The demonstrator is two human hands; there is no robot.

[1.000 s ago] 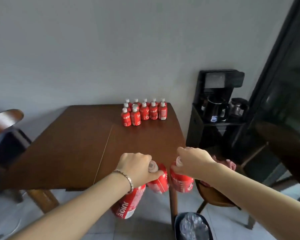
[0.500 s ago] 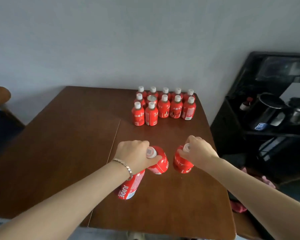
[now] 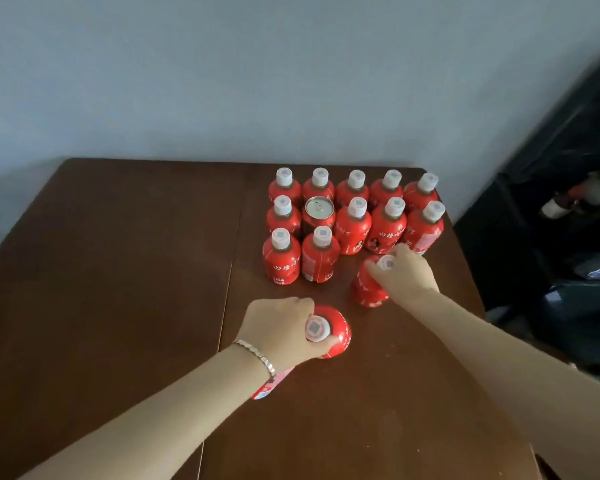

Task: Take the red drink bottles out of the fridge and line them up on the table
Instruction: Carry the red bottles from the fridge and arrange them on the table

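Observation:
Several red drink bottles with white caps stand in rows at the far right of the brown table, with a red can among them. My right hand grips the neck of a red bottle just in front of the rows. My left hand holds two red bottles by their necks: one beside my thumb and another mostly hidden under my wrist.
A grey wall runs behind the table. A dark stand with blurred items sits to the right of the table's edge. A seam splits the tabletop left of the bottles.
Both hands have carried their bottles forward over the table. My right hand's bottle has reached the front of the rows, and the view has closed in on the table.

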